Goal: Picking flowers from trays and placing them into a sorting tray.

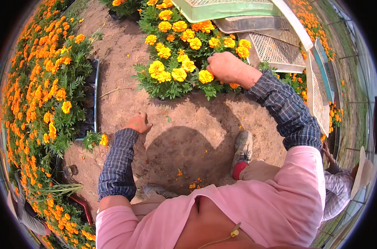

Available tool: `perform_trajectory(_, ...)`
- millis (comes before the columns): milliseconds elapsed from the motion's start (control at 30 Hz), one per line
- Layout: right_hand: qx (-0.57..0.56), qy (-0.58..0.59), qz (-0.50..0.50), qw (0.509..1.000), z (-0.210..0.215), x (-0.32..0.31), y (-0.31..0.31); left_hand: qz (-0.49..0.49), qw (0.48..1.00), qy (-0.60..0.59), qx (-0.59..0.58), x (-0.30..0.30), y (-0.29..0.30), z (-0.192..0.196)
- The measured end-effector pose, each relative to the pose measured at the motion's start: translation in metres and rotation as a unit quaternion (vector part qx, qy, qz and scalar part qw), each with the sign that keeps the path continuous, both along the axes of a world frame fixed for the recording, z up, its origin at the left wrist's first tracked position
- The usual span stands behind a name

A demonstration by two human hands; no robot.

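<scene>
Over the near right part of a clump of yellow-orange marigolds [179,75], my right hand [228,68] is closed, its fingers curled down among the blossoms. Whatever it grips, if anything, is hidden beneath the hand. A marigold bloom [205,76] shows right beside its knuckles. My left hand [138,123] hangs over bare soil, left of and nearer than the clump. Its thumb stands apart from the fingers and it holds nothing.
Stacked mesh trays [275,50], topped by a green one [226,10], lie beyond my right hand. A marigold bed with a pale-edged tray [96,97] lines the left. My shoe [243,146] stands on the soil. A person in a hat [363,172] is at far right, another person at lower left.
</scene>
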State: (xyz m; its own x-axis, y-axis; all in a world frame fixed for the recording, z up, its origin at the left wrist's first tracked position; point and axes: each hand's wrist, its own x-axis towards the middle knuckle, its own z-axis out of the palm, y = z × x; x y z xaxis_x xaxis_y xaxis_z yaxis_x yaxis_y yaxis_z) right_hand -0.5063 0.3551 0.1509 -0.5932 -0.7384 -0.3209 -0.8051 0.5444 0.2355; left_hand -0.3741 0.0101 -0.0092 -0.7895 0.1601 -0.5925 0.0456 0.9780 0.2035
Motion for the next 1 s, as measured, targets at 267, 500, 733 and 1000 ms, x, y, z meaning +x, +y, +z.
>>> perform_trajectory(267,-0.539,-0.328,-0.202,0.749,0.036,-0.024,-0.022,0.031,0.999,0.003,0.012,0.009,-0.008,-0.017)
perform_trajectory(500,-0.354,-0.021,-0.136,0.925,-0.030,-0.078,-0.045,0.094,0.995,-0.018,-0.006,0.000,0.012,-0.012)
perform_trajectory(733,-0.309,0.054,-0.183,0.932,-0.030,-0.079,-0.055,0.116,0.992,0.030,-0.030,0.013,0.008,-0.021)
perform_trajectory(1000,-0.205,0.099,-0.189,0.955,-0.048,-0.093,-0.068,0.119,0.992,-0.013,-0.038,-0.006,0.017,-0.016)
